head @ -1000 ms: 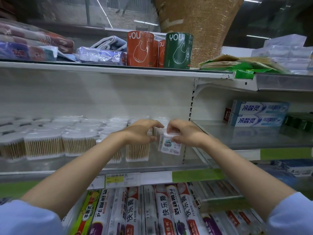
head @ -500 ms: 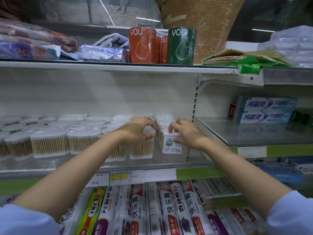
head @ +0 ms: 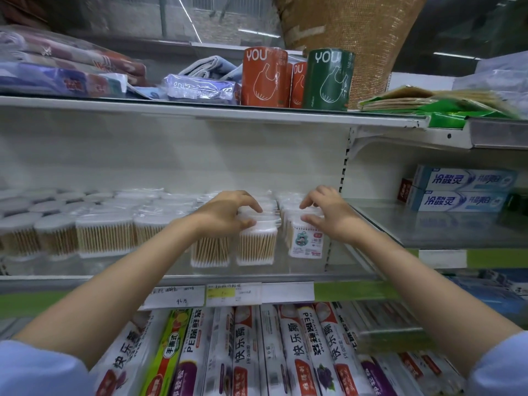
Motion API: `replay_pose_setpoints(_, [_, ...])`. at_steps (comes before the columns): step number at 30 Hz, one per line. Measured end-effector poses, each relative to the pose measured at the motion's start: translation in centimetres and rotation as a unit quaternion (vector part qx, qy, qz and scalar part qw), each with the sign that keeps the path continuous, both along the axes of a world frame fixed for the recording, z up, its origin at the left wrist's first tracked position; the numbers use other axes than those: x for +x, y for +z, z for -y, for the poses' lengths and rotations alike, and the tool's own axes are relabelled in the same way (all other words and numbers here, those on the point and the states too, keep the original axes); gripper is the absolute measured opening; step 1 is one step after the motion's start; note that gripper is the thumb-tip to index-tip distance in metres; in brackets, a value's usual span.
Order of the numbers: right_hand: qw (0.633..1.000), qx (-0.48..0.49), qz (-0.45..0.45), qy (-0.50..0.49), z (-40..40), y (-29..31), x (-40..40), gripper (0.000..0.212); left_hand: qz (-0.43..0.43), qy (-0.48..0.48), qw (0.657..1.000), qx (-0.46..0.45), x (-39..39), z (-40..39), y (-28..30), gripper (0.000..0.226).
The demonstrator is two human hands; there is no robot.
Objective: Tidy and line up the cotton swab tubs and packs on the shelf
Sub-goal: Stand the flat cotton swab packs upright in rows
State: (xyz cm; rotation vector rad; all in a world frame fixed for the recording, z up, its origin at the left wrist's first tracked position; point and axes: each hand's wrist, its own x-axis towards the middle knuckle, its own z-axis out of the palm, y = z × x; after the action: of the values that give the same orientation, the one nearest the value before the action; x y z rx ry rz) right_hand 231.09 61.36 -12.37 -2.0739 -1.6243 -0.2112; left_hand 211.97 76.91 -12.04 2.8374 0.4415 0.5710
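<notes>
Two hazy glass shelves [head: 428, 232], perhaps shopfittings.

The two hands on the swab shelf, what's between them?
In the head view, between left hand and right hand: only swab tubs.

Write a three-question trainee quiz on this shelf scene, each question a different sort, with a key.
1. True or false: the left hand grips a green roll.
2. Multiple choice: the labelled swab pack under the right hand stands A) at the right end of the row, B) at the left end, C) on the top shelf.
3. Fill in: the toothpaste boxes lie on the shelf to the ____ of the swabs.

Key: 1 false; it grips a swab tub. 2 A. 3 right.
</notes>
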Motion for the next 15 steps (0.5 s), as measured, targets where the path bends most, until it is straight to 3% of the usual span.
replay_pose_setpoints(2, [1.0,0.006,-0.009,0.021,-0.4,0.6,-1.5,0.008,0.009,0.002,1.0,0.006,-0.7,-0.4,0.1,0.025])
replay_pose_setpoints(8, [0.995,-0.036,0.024,0.093,-2.8,0.3,-6.3,0.027,-0.001,0.025,0.998,0.057,-2.0,-1.4,-0.7,0.031])
replay_pose_setpoints(15, [0.991,-0.106,0.053,0.058,-4.3,-0.2,-7.5,0.039,-0.062,0.007,0.998,0.032,-2.5,-2.1,-1.2,0.042])
